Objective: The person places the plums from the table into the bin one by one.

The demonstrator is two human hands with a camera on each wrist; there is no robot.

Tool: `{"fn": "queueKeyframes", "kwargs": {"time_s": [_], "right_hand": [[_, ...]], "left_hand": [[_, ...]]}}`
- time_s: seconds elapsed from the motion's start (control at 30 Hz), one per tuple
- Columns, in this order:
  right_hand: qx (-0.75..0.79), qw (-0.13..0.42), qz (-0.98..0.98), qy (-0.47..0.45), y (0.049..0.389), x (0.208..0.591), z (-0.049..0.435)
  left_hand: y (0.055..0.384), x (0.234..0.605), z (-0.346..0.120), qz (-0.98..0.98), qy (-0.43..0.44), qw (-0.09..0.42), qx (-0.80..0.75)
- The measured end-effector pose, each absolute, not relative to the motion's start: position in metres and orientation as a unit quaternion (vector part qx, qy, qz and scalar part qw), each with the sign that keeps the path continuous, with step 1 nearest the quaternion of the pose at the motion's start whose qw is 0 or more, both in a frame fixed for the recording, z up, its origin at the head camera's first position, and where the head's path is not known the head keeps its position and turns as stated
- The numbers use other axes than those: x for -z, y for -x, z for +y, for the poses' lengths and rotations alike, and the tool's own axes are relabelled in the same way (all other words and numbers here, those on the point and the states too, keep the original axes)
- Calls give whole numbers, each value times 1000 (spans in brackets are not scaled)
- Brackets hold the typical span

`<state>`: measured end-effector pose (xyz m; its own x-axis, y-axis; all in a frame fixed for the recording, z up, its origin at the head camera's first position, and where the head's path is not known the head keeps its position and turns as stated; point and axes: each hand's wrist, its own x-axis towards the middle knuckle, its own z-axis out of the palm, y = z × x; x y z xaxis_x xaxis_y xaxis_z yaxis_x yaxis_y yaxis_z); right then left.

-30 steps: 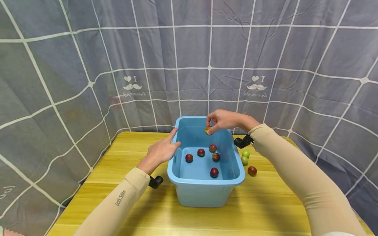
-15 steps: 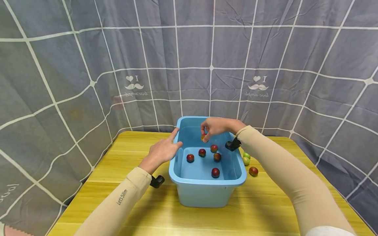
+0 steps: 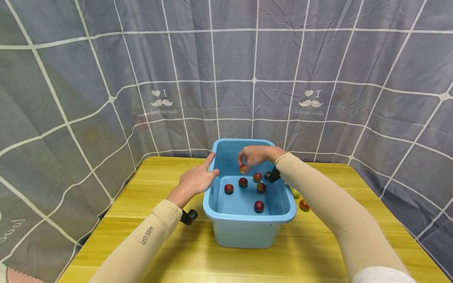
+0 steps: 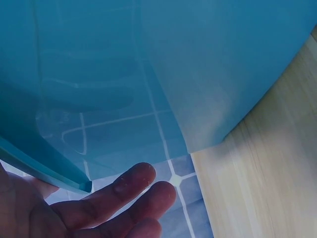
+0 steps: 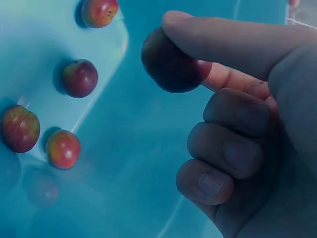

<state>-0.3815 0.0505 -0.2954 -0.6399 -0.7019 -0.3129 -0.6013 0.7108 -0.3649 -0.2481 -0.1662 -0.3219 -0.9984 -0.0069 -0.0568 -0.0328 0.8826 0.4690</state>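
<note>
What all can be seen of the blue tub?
The blue tub is rectangular with rounded corners, its smooth, glossy walls looking like plastic, topped by an outward-turned rim. It stands upright, open side up, on the wooden table. Five reddish plums lie on its floor. The left hand rests on its left rim; the right sleeve hides part of the right rim.

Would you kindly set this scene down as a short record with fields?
left hand: rests at the left rim of the blue tub
right hand: pinches a fruit over the tub
lying in tub: five red fruits
right of tub: one red fruit and one green fruit visible; the right sleeve may hide more
surface: yellow table
backdrop: grey curtain, white lines
</note>
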Motion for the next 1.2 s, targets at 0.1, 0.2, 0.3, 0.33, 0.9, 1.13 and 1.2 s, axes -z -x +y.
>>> {"fn": "queueKeyframes", "kwargs": {"time_s": [0.1, 0.2, 0.3, 0.33, 0.9, 1.13, 1.2], "right_hand": [[105, 232, 900, 354, 383, 300, 48], [93, 248, 901, 345, 384, 305, 46], [81, 270, 899, 334, 386, 308, 45], [77, 277, 899, 331, 386, 308, 44], [57, 292, 901, 317, 382, 303, 48], [76, 280, 900, 324, 380, 293, 56], [79, 279, 897, 332, 379, 288, 59]], "left_hand": [[249, 322, -166, 970, 9, 26, -242], [249, 322, -166, 969, 9, 28, -244], [249, 321, -166, 969, 9, 30, -246], [249, 321, -166, 969, 8, 29, -247], [249, 322, -166, 971, 7, 24, -237], [249, 321, -167, 970, 7, 31, -242], [249, 321, -168, 970, 9, 33, -242]]}}
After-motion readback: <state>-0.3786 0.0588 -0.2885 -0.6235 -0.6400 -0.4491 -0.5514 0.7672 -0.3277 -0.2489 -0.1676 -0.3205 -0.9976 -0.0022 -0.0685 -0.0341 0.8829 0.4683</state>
